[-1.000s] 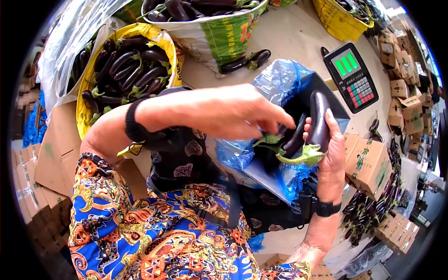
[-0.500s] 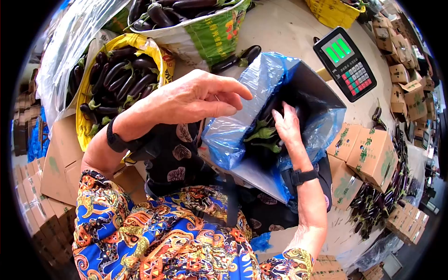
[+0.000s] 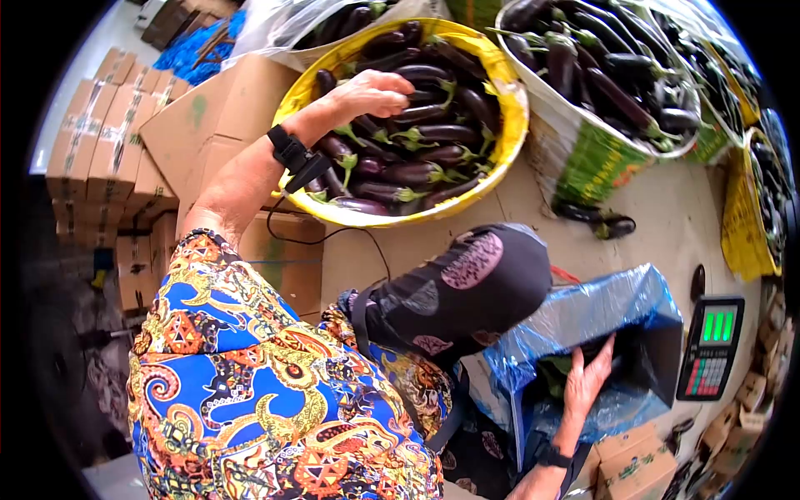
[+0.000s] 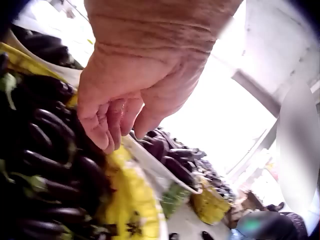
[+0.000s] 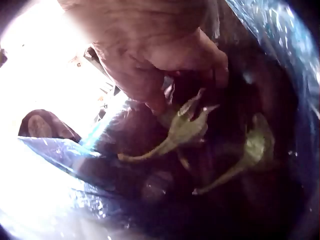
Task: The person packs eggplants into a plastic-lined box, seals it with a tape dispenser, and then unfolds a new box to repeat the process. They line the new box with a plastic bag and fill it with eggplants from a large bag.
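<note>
My left hand point(image 3: 371, 93) is over a yellow-lined tub point(image 3: 515, 125) heaped with glossy dark eggplants point(image 3: 450, 133). In the left wrist view its fingers point(image 4: 114, 122) hang loosely bent above the pile, with nothing between them. Down inside a box lined with blue plastic film point(image 3: 533, 333) is my right hand point(image 3: 585, 383), thumb and fingers spread apart. The right wrist view shows that hand reaching over dark eggplants, with a green eggplant cap point(image 5: 187, 129) just below the fingers and another cap point(image 5: 256, 145) beside it. The box's depths are in shadow.
A digital scale display point(image 3: 710, 348) stands beyond the box. A large white-and-green sack point(image 3: 596, 171) full of eggplants is behind it, with loose eggplants point(image 3: 596, 218) on the floor. Cardboard boxes point(image 3: 112, 133) are stacked at the left, and a cable point(image 3: 379, 246) runs below the tub.
The right hand has lowered an eggplant into the lined box and now lies there without gripping it. My left hand has moved from the box over to the yellow tub; the head view has turned left.
</note>
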`<state>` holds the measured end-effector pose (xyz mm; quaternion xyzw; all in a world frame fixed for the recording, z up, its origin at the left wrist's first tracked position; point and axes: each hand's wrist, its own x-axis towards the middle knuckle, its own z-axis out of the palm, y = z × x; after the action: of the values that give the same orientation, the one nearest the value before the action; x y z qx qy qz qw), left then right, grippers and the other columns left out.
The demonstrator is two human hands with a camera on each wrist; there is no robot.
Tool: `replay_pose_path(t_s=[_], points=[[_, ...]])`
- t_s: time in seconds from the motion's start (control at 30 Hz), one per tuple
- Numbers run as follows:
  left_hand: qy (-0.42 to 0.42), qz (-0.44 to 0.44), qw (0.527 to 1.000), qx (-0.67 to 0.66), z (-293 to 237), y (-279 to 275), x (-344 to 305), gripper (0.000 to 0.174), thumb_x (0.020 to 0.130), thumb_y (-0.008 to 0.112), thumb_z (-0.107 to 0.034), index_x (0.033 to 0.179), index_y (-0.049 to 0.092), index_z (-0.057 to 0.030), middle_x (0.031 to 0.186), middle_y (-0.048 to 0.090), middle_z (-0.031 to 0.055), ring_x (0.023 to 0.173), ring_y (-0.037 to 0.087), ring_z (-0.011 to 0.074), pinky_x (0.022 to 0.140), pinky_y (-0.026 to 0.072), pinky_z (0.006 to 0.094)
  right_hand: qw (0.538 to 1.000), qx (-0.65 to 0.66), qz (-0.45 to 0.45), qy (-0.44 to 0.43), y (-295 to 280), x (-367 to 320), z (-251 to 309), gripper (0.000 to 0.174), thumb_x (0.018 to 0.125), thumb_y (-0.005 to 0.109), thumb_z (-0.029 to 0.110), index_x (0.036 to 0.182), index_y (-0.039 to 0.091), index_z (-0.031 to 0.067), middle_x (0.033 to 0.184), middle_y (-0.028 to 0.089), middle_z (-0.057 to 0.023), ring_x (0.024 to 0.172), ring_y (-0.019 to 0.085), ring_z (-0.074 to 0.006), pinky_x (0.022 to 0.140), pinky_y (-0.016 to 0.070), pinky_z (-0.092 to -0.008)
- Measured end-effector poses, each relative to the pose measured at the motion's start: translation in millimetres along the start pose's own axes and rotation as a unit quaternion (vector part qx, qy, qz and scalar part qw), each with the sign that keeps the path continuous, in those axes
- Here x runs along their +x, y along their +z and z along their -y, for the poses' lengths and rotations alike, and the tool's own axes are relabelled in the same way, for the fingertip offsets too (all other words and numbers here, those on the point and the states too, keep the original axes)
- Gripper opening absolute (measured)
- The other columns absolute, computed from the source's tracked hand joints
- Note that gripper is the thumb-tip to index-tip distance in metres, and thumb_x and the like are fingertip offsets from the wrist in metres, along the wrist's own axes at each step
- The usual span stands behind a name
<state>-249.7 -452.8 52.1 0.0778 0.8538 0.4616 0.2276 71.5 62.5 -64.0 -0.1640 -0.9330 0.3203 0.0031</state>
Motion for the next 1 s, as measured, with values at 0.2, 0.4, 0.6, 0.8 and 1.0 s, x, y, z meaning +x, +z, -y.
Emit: replay_pose_path(t_s=[0.2,0.4,0.6,0.8,1.0], points=[[-0.162,-0.144,0.974,-0.071,157,-48,-70,0.038,0.084,0.069,-0.025,0.114,0.064,-0.0033,0.09,0.063,0.0005,0.079,0.059,0.0101,0.072,0.0493,0.0235,0.994,0.051,0.058,0.076,-61,-5,18,0.042,0.098,0.06,0.018,0.133,0.055,-0.0052,0.128,0.061,-0.0207,0.116,0.059,-0.0301,0.102,0.0436,-0.0376],[-0.078,-0.089,0.898,0.425,205,-17,-81,0.048,0.07,0.069,-0.006,0.118,0.066,-0.0081,0.112,0.064,0.0201,0.105,0.057,0.0426,0.093,0.0497,0.0476,0.971,0.126,0.159,0.13,-76,-25,18,0.041,0.097,0.06,0.01,0.135,0.054,-0.0035,0.127,0.063,-0.0202,0.116,0.061,-0.0247,0.102,0.0455,-0.0341],[0.008,0.012,0.833,0.553,194,-6,-71,0.055,0.07,0.064,0.002,0.123,0.063,-0.0123,0.119,0.056,0.0133,0.111,0.051,0.036,0.088,0.0464,0.046,0.954,0.058,0.254,0.149,-83,-30,59,0.043,0.098,0.062,0.023,0.135,0.056,0.0011,0.124,0.065,-0.0168,0.112,0.061,-0.0238,0.098,0.0466,-0.034],[0.124,0.103,0.729,0.665,207,-7,-49,0.023,0.077,0.067,-0.014,0.099,0.067,-0.0146,0.109,0.055,0.0092,0.108,0.053,0.0296,0.085,0.0443,0.0445,0.965,0.084,0.22,0.116,-74,-40,46,0.041,0.095,0.061,0.008,0.134,0.055,-0.002,0.117,0.067,-0.0185,0.11,0.064,-0.023,0.098,0.0481,-0.0337],[0.057,0.001,0.891,0.451,143,-18,-41,0.052,0.065,0.072,-0.005,0.113,0.055,-0.0071,0.102,0.062,0.0127,0.099,0.064,0.0319,0.081,0.0527,0.0432,0.956,0.09,0.23,0.158,-98,-41,67,0.038,0.099,0.06,0.017,0.134,0.056,0.0005,0.122,0.065,-0.0165,0.11,0.061,-0.0232,0.097,0.0464,-0.0333]])
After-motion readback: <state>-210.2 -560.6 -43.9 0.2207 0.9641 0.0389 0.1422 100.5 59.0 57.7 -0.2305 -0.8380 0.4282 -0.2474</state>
